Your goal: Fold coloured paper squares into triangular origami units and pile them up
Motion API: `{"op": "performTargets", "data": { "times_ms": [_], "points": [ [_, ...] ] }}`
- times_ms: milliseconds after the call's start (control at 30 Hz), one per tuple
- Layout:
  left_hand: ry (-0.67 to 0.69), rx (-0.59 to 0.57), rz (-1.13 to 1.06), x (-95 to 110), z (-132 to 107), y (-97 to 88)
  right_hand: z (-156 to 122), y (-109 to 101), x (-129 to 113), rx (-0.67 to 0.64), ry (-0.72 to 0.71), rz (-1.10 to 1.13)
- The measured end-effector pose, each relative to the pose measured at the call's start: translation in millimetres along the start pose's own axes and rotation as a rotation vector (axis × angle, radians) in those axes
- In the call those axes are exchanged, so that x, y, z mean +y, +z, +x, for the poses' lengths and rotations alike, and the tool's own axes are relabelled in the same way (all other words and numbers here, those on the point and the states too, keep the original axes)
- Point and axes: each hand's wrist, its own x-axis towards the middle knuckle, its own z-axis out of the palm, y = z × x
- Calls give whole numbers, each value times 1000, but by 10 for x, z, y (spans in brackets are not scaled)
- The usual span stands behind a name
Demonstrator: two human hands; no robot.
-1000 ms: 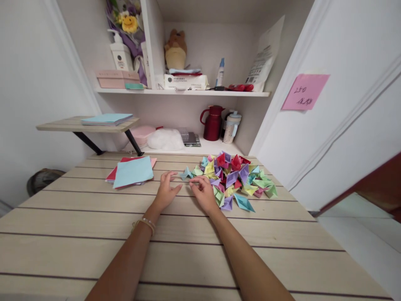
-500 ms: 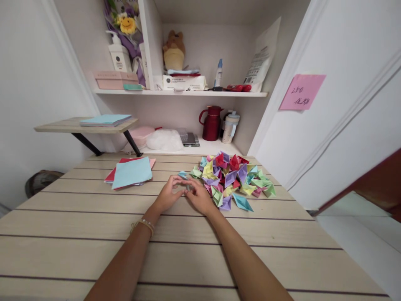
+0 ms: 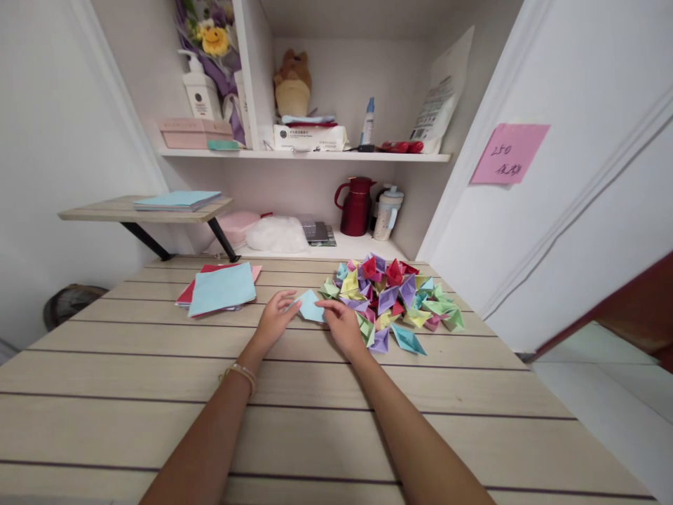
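Note:
A partly folded piece of light-blue paper with a pointed top is held low over the table, between my two hands. My left hand pinches its left edge, thumb in front and fingers behind. On the other side my right hand grips the right edge, with the index finger lying across the paper. Just beyond my right hand lies a heap of folded paper boats in red, purple, yellow, green, pink and blue. One blue paper boat rests at the heap's near edge.
Loose coloured sheets are stacked on the slatted table to the left. A small raised shelf carries more paper. Behind the table stand a red jug and a pale tumbler.
The paper has turned so its flat, pointed face shows, where my fingers mostly covered it before. My hands have moved apart to its two sides.

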Motion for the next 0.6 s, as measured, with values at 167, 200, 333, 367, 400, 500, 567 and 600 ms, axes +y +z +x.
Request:
{"op": "performTargets", "data": {
  "times_ms": [167,200,333,367,400,500,567,600],
  "points": [
    [-104,-5,-144,59,-23,-5,-7,0,10,-106,-60,-77],
    [-104,14,-173,65,-25,-6,-11,2,8,-136,-80,-86],
    [-134,39,-303,77,-15,-23,-30,22,-22,-210,-97,-48],
    [-145,37,-327,82,-12,-29,-34,28,-32,-208,-80,-28],
    [-154,35,-347,87,-11,-35,-36,33,-41,-199,-60,-7],
    [-175,-2,-393,109,-21,-47,-28,44,-50,-129,10,80],
    [-184,-84,-404,120,-37,-42,-12,49,-43,-56,56,183],
    [-185,-132,-400,124,-46,-35,-4,51,-38,-23,73,239]
  ]
}}
